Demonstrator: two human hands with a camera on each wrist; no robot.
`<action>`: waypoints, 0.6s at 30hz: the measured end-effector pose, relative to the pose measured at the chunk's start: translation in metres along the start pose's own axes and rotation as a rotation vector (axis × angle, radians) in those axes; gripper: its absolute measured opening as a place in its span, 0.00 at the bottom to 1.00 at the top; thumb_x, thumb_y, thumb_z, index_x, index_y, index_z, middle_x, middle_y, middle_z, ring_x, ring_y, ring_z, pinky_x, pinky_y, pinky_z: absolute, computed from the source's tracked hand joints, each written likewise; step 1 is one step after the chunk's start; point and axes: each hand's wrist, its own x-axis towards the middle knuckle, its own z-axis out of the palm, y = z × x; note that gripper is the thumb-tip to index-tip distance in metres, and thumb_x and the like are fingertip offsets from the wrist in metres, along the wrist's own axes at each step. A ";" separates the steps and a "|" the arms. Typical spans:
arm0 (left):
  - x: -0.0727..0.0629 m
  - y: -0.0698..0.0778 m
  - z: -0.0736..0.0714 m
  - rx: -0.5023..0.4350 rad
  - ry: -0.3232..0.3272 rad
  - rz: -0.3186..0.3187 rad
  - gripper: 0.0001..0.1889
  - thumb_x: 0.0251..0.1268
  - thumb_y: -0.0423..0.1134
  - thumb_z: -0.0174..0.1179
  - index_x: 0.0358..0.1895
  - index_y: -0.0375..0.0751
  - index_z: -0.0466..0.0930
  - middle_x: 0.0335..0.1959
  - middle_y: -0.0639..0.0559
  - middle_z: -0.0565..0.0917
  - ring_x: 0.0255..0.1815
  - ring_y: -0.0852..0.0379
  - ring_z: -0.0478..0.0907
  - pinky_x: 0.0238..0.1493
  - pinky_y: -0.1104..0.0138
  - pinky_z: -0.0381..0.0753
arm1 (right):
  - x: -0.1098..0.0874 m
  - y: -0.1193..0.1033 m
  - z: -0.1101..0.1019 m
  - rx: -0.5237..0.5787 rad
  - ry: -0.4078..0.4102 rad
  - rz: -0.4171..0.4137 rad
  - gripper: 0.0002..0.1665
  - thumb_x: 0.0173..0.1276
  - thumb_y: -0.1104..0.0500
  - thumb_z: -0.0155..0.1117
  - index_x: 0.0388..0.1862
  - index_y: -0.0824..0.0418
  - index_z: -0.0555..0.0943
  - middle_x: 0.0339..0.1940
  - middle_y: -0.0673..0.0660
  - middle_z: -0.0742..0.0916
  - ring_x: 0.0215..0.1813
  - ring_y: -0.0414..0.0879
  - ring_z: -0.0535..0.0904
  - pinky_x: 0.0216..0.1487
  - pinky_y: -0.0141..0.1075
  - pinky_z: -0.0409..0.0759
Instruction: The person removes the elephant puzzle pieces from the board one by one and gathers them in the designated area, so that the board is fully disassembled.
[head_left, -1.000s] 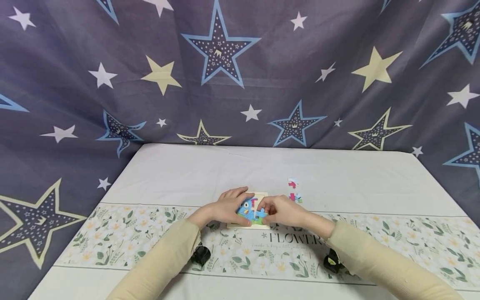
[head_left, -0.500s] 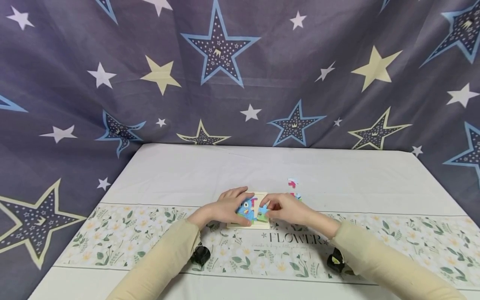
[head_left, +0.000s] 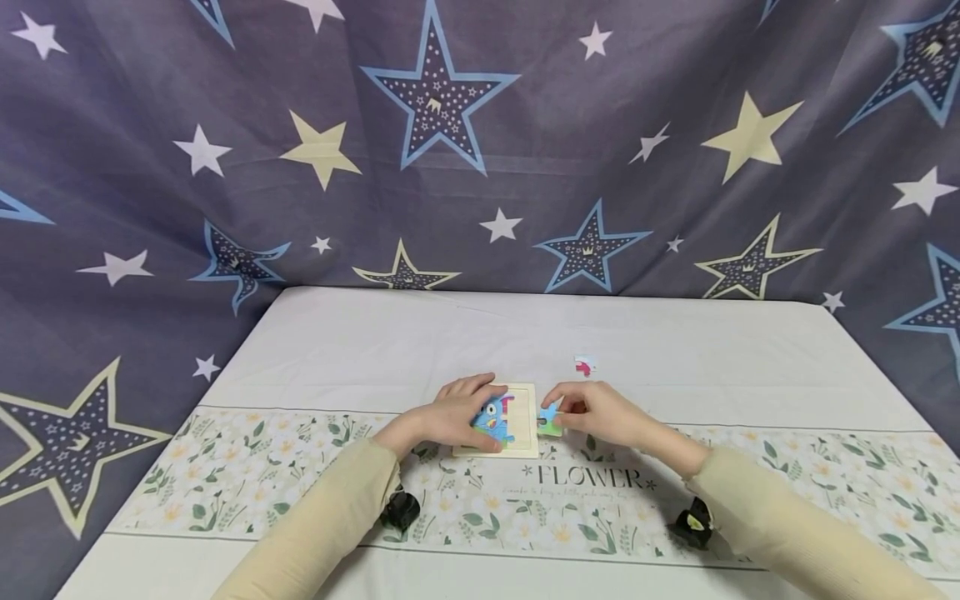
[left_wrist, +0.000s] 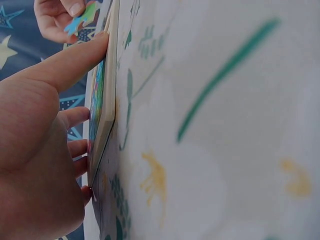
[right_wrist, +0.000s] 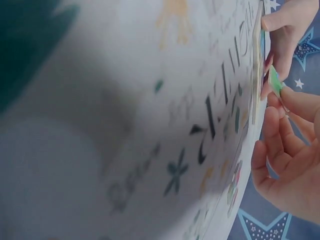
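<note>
My left hand [head_left: 448, 419] rests across the left side of a small wooden puzzle board [head_left: 529, 417], its thumb pressing near the front edge. Blue picture pieces with an eye [head_left: 492, 412] fill the visible left part of the board. The tray's right part shows bare pale wood. Just right of the frame, my right hand [head_left: 611, 414] pinches a blue-and-green jigsaw piece [head_left: 550, 419] between thumb and fingertips, lifted off the board. In the left wrist view the piece [left_wrist: 84, 19] is tilted in the right hand's grip.
A loose pink-and-white jigsaw piece [head_left: 584, 364] lies on the white table behind the right hand. A floral runner [head_left: 480, 508] printed with FLOWER crosses the table. A star-patterned curtain [head_left: 525, 183] hangs behind.
My right hand has lifted the blue-and-green jigsaw piece out of the board and carried it right, past the frame, baring the tray there. The left hand has stayed put.
</note>
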 end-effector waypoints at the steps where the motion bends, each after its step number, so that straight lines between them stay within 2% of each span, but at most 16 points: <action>1: 0.000 0.000 0.000 0.000 0.001 0.001 0.44 0.52 0.57 0.61 0.71 0.51 0.50 0.73 0.46 0.43 0.73 0.44 0.39 0.68 0.49 0.41 | -0.001 0.001 -0.001 0.000 0.002 -0.001 0.11 0.63 0.61 0.60 0.45 0.56 0.79 0.25 0.53 0.82 0.21 0.37 0.70 0.22 0.29 0.70; 18: 0.000 -0.001 0.000 -0.007 0.003 0.016 0.44 0.53 0.57 0.61 0.71 0.50 0.51 0.73 0.45 0.44 0.73 0.44 0.40 0.68 0.49 0.41 | -0.021 0.017 -0.014 -0.035 0.022 0.047 0.11 0.63 0.62 0.59 0.45 0.56 0.80 0.26 0.50 0.81 0.23 0.37 0.70 0.24 0.29 0.71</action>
